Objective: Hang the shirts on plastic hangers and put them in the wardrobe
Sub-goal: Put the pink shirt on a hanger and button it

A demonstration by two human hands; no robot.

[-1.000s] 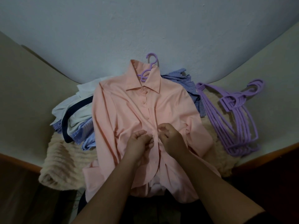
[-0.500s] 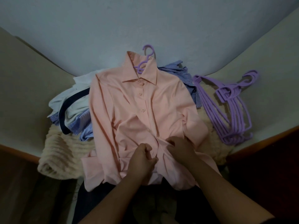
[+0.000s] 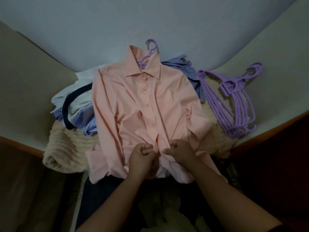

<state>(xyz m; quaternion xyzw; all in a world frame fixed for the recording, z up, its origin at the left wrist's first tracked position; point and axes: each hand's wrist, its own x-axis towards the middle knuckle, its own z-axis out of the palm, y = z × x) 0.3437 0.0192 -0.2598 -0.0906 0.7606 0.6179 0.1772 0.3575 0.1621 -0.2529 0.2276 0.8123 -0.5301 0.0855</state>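
Clearly soft and light, the peach shirt [image 3: 143, 104] lies flat atop the pile, both the left hand [image 3: 142, 158] and right hand [image 3: 179, 152] apparently pinching its lower placket; lift it by the purple hanger [image 3: 150, 52] hook.

This was a home, most likely a bedroom. A peach shirt [image 3: 143, 104] lay on a fluffy cream blanket [image 3: 66, 148] spread over a bed edged with a wooden frame [image 3: 20, 144]. Left of the shirt sat a heap of folded clothes [image 3: 75, 104]; right of it, purple plastic hangers [image 3: 234, 101]. Behind it rose a plain pale wall [image 3: 150, 19].
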